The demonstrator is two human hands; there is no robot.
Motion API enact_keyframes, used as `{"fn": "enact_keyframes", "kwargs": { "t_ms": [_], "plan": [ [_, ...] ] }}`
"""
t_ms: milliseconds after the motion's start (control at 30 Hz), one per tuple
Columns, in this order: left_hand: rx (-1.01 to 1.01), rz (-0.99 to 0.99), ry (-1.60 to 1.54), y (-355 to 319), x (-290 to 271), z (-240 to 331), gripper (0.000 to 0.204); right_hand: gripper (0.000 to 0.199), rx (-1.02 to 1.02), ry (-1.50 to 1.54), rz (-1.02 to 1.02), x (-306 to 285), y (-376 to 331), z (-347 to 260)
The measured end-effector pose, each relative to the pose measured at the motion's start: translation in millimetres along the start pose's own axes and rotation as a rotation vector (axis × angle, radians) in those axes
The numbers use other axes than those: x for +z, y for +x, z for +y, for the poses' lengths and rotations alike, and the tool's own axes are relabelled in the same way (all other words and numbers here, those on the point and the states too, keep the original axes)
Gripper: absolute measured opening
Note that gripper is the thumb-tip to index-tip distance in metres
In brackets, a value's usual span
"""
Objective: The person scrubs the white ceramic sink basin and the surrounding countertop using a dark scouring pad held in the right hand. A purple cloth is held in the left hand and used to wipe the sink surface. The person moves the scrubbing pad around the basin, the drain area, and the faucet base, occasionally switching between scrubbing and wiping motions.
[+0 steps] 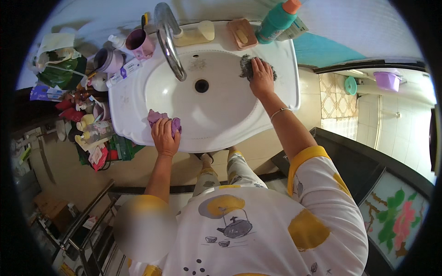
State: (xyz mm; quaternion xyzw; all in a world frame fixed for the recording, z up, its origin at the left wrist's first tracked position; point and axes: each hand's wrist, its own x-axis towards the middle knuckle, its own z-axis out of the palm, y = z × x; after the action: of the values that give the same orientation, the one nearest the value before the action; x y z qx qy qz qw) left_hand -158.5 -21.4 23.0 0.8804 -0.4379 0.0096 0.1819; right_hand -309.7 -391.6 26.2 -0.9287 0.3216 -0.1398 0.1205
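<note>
A white washbasin (138, 99) with a chrome tap (169, 43) and a dark drain (201, 85) fills the middle of the view. My left hand (165, 137) rests on the basin's near left rim, closed over a crumpled purple cloth (155, 116). My right hand (261, 76) presses a dark grey scouring pad (246, 66) against the far right side of the bowl, near the rim. A thin bracelet circles my right wrist.
On the basin's back ledge stand a pink cup (139, 42), a purple jar (108, 60), a pink soap dish (242, 33) and a teal bottle (277, 19). Bottles and packets crowd a shelf at the left (90, 133). A doorway with tiled floor opens at the right (340, 99).
</note>
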Motion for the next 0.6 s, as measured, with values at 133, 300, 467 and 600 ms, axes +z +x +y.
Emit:
{"fn": "enact_keyframes", "kwargs": {
  "t_ms": [133,300,467,600],
  "plan": [
    [-0.001,0.022,0.010,-4.6,2.8,-4.3,0.040,0.061,0.026,-0.015,-0.063,-6.7,-68.0,-5.9],
    [0.001,-0.001,0.019,-7.8,5.3,-5.8,0.042,0.063,0.064,0.025,-0.078,-37.1,-137.4,25.8],
    [0.023,-0.004,0.029,-4.6,4.8,-5.7,0.041,0.062,0.117,-0.113,0.069,-31.6,-45.9,121.8],
    [0.013,-0.010,0.040,-5.0,5.3,-7.1,0.041,0.063,0.096,-0.076,0.041,-46.3,-76.1,114.6]
  ]
}}
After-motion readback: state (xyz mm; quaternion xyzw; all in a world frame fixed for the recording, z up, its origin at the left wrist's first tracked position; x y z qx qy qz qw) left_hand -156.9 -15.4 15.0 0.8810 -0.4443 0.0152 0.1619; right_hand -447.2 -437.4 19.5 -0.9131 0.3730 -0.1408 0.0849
